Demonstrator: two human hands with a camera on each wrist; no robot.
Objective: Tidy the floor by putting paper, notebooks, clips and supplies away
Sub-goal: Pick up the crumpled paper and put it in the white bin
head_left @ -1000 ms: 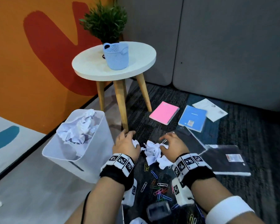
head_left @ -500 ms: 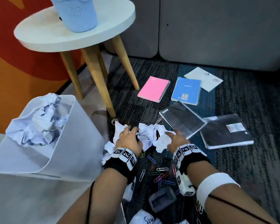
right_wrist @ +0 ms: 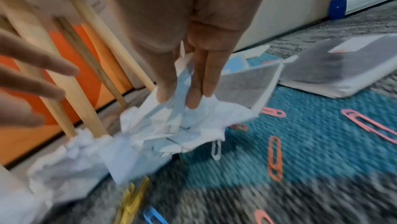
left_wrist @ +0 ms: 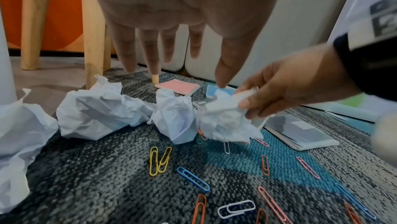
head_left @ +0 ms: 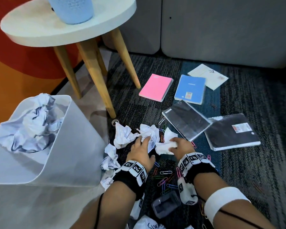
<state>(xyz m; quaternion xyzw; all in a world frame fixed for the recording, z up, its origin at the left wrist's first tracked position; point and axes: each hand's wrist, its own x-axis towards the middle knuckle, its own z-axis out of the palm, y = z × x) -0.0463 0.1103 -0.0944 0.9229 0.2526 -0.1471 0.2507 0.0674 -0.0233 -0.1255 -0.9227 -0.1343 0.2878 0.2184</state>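
Fingers [right_wrist: 198, 81] of the right hand [head_left: 180, 146] pinch a crumpled paper ball [head_left: 164, 145] just above the carpet [head_left: 238, 171], while the left hand [head_left: 141, 152] hovers beside it with fingers [left_wrist: 148, 52] straight and spread, holding nothing. Two more paper wads [head_left: 123, 134] lie just beyond the left hand, coloured paper clips [head_left: 162, 177] are scattered beneath both wrists, and notebooks [head_left: 156, 87] lie farther out. A white bin [head_left: 59, 146] stuffed with crumpled paper stands to the left, beside a round table [head_left: 40, 28].
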